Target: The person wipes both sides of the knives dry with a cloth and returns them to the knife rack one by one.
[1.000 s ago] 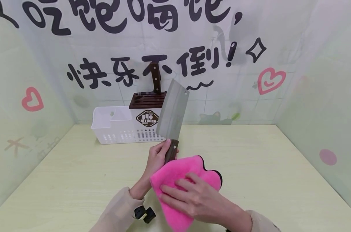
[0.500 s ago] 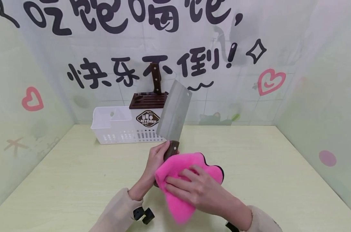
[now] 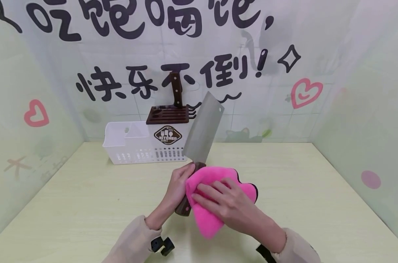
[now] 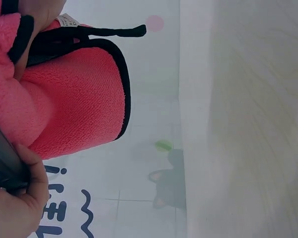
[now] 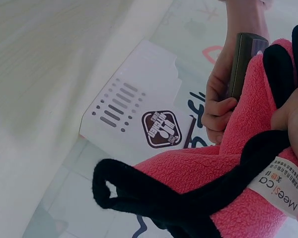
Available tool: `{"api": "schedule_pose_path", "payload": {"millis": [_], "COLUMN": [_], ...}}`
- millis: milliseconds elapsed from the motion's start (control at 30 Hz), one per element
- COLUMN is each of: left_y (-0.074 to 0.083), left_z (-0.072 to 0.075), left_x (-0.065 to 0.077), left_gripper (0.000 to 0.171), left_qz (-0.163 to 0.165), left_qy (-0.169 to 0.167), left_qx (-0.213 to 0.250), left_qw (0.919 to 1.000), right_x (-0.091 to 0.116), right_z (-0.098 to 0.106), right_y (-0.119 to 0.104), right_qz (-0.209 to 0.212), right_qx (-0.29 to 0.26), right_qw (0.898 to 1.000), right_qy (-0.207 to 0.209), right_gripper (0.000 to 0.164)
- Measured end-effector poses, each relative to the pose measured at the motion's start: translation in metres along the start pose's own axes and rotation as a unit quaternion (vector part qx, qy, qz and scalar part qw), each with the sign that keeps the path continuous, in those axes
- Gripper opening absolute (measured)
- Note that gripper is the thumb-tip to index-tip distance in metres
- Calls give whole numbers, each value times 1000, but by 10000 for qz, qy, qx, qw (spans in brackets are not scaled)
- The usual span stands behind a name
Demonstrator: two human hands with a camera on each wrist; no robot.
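A cleaver with a broad grey blade [image 3: 203,128] points upward and leans slightly right in the head view. My left hand [image 3: 178,184] grips its dark brown handle [image 3: 184,209], whose lower end shows below the fingers. Bunched in my right hand [image 3: 230,206] is a pink cloth [image 3: 207,221] with black edging, held against the handle's right side. The left wrist view has the cloth [image 4: 84,104] beside the left hand [image 4: 15,210]. A white label and a black loop on the cloth [image 5: 184,171] appear in the right wrist view. Cloth covers part of the handle.
Behind the cleaver, a white perforated holder [image 3: 167,153] stands against the back wall on the pale table [image 3: 304,190]. Its brown slotted top [image 3: 167,116] carries a dark-handled knife [image 3: 176,89]. Printed sheets line the walls on three sides.
My right hand and the cloth have moved up and slightly right, uncovering the lower end of the handle. The cleaver has shifted a little right, showing more of the holder.
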State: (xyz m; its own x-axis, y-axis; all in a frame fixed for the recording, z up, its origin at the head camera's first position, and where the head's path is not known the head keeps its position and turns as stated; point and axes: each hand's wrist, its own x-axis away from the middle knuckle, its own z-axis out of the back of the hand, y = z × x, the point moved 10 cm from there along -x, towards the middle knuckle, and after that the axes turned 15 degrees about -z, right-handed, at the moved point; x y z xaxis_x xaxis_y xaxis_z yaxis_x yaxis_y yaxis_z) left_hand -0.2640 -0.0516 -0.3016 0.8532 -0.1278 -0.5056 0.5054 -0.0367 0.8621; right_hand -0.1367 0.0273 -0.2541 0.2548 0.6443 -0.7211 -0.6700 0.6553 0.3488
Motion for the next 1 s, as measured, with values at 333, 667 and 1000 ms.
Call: {"api": "schedule_pose_path", "payload": {"millis": [333, 667, 1000], "left_y": [-2, -5, -5], "left_z": [-5, -6, -15], "left_x": [1, 2, 4], "left_gripper": [30, 31, 33], "left_qz": [-19, 124, 119], "left_qy": [-218, -345, -740], "left_qx": [-54, -226, -200], "left_qw": [9997, 9991, 9970], "right_x": [-4, -5, -8], "right_z": [-1, -5, -8], "right_y": [13, 26, 40], "right_qz": [-352, -689, -1166], "right_qx": [-102, -141, -312], "right_qw": [9992, 9975, 9925], "right_qy": [159, 15, -213], "right_gripper": [38, 33, 50]}}
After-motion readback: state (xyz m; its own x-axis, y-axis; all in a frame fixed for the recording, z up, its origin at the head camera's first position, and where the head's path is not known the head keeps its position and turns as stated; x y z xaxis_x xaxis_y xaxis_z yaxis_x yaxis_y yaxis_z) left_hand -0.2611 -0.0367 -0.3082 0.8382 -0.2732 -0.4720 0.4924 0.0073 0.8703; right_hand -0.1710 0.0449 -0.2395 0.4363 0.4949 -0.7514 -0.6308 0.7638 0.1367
